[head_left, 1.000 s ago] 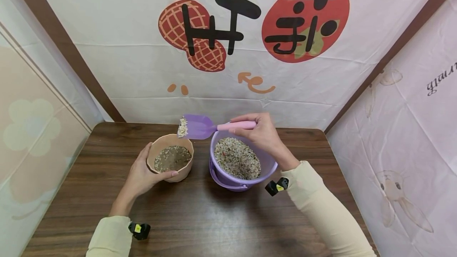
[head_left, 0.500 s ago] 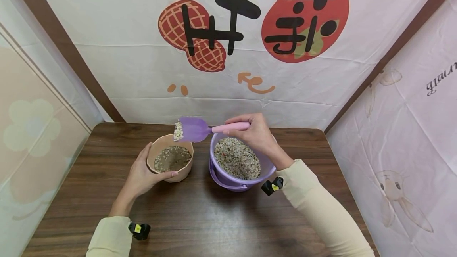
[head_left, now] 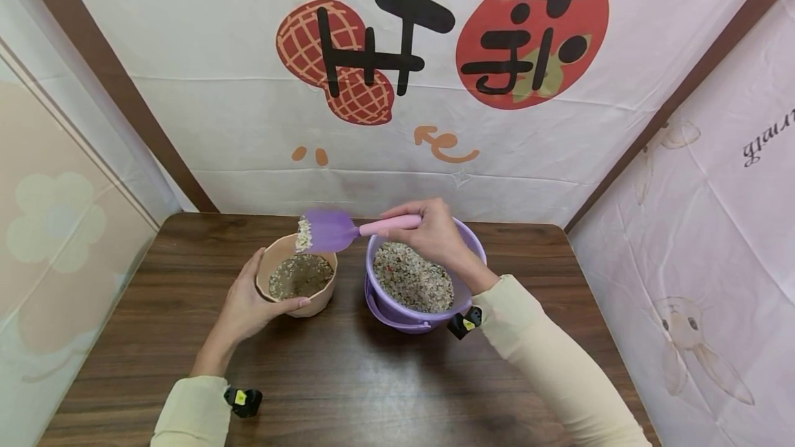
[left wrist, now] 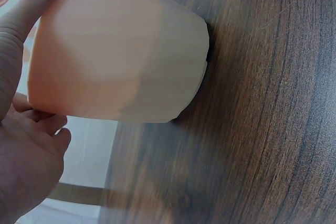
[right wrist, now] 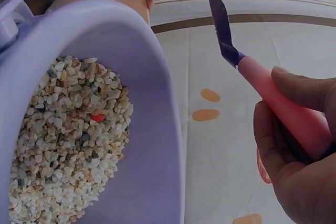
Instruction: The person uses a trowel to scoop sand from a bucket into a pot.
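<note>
My right hand (head_left: 428,230) grips the pink handle of a small purple shovel (head_left: 332,231). Pale gravel (head_left: 303,234) lies along the tip of its blade, which overlaps the back rim of a peach-coloured flowerpot (head_left: 319,303) in the head view. Around the pot's left side and front curls my left hand (head_left: 245,305), thumb near the front rim. Inside the pot is a grey-brown layer with scattered gravel on it. Beneath my right hand stands a purple bucket (head_left: 475,243) holding mixed gravel (right wrist: 71,145) with one red piece. The left wrist view shows the pot's smooth wall (left wrist: 115,51).
Both containers stand on a dark wooden table (head_left: 348,392), the bucket right of the pot with its handle (head_left: 397,326) hanging down in front. A printed white cloth (head_left: 236,123) rises behind the table, and more cloth hangs along both sides.
The right hand has moved left and slightly towards me, carrying the shovel from beside the pot's back edge to over it. Gravel stays on the blade tip. Left hand and pot keep their place.
</note>
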`<control>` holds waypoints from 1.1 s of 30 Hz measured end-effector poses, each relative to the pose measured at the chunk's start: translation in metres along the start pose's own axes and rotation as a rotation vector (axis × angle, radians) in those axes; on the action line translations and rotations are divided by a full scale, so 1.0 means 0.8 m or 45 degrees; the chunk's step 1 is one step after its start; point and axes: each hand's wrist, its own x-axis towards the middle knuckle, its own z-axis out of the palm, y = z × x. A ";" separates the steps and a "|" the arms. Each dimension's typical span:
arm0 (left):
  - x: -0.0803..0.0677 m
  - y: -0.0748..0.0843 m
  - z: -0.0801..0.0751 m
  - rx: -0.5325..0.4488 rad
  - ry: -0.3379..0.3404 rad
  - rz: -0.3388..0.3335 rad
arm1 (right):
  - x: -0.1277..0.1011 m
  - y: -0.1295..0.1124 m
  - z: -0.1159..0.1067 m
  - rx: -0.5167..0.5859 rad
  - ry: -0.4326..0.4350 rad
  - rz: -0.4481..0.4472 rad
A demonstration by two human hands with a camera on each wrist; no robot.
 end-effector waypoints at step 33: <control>0.001 -0.003 0.000 -0.006 -0.016 -0.025 | 0.022 0.005 0.042 -0.191 -0.084 -0.048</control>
